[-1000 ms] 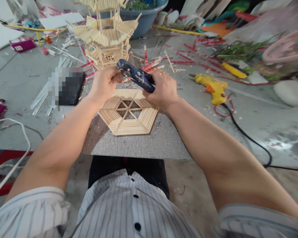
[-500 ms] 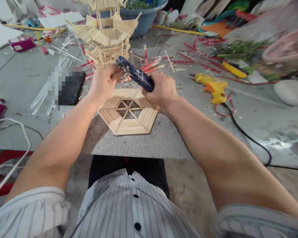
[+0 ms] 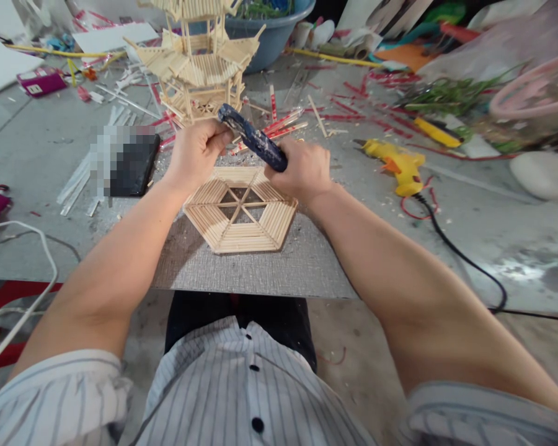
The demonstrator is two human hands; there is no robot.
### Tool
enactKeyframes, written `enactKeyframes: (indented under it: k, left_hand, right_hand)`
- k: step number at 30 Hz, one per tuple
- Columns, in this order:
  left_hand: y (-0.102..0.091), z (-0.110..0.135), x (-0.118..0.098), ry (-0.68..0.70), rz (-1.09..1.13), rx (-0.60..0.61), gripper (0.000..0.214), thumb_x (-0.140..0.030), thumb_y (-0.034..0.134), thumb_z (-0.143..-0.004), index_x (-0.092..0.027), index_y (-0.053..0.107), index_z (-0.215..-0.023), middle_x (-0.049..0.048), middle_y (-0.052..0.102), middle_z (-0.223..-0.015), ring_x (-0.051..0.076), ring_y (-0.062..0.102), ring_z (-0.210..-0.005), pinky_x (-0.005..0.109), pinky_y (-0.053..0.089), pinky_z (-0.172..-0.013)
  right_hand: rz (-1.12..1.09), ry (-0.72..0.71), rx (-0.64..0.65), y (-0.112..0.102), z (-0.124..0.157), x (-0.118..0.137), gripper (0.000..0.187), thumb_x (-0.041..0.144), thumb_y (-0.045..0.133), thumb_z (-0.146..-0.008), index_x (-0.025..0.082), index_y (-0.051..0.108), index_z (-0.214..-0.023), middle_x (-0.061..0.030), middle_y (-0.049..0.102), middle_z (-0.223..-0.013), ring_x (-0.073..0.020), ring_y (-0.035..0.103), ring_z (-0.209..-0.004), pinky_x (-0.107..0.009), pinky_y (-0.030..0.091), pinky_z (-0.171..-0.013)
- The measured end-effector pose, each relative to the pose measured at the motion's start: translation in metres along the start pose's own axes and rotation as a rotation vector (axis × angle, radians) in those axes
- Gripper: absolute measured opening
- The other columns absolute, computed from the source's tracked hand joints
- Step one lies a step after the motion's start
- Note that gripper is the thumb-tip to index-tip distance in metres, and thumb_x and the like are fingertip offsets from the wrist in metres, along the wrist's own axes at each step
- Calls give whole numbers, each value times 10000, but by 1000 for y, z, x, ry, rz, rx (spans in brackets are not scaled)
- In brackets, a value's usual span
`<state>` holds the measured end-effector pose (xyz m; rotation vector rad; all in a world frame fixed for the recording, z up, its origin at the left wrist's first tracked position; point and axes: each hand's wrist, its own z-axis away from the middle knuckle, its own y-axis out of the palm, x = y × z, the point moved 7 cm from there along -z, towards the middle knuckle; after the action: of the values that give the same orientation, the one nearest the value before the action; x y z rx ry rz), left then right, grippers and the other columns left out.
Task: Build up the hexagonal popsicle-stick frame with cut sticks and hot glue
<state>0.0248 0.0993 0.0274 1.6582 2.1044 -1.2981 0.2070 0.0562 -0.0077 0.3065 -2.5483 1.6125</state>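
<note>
The right hand [image 3: 304,167] is gripping a dark blue tool [image 3: 256,142] by its near end. The tool leans up to the left, and its far tip is right by the left hand [image 3: 195,148]. The left hand's fingers are curled closed, with the thumb against them. I cannot tell if something small is pinched in there.

A flat wooden shape with six sides [image 3: 240,204] lies on the bench [image 3: 270,272], near the bench's near edge, just nearer than both hands. It is made of rows of thin sticks, with sticks crossing in its middle.

A wooden tower [image 3: 209,68] stands on the far side, past the left hand. A blue tub [image 3: 270,40] is behind it. To the left is a black phone [image 3: 134,164]. To the right, a yellow glue gun [image 3: 400,164] lies on its side, with a black cord [image 3: 446,235] coming off it.
</note>
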Motion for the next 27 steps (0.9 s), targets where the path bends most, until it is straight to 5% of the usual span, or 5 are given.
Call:
enactKeyframes:
  k: [7,16,27]
  left_hand:
    - [-5,5,-12,-8,-81,-51,215,-400,605,-819,-215,574,-713,9,591,-638,161,569,-680,311,410,-642]
    - [-5,2,2,-31,-60,-108,342,-525,691,-732,-258,504,-630,-30,538,-568,131,425,-604,319,329,-573]
    - [-6,3,2,-46,-103,-102,349,-473,693,-753,-238,476,-613,-25,533,-604,106,379,-579,324,285,-544]
  right_hand:
    - [-46,5,-1,2,-1,-7,381,340,537,-756,279,558,-1132,-100,650,-1005,-299,585,-936,-457,458,-759]
    - [9,-21,6,1,0,-3,457,336,554,-736,263,542,-1187,-100,646,-1054,-296,574,-987,-461,462,-803]
    - [56,15,113,0,1,2,515,336,537,-742,220,522,-1243,-115,638,-1107,-319,571,-1045,-473,451,-841]
